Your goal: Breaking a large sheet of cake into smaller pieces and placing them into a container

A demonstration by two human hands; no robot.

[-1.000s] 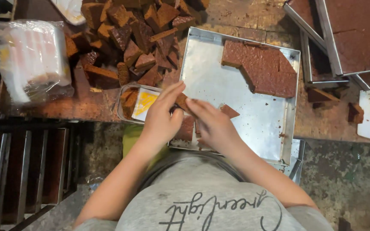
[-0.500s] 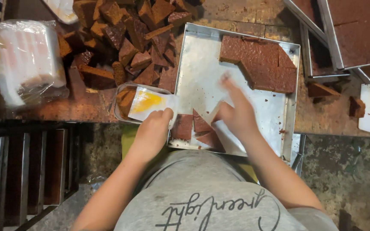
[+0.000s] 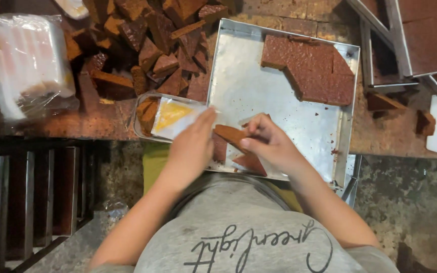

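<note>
Metal tray (image 3: 259,96) | hands (image 3: 228,144) hold brown slice (image 3: 231,135) | grip partly hidden

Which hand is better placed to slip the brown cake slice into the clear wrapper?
Right, probably. The right hand pinches the brown cake slice, its tip pointing toward the clear yellow-printed wrapper under the left hand, which steadies it.

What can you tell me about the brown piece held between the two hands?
The brown piece is a flat, wedge-shaped slice, reddish brown, dense like cake or a pressed sweet. It lies tilted above the near edge of the metal tray. The right hand pinches its right end; the left hand touches its left end.
</note>
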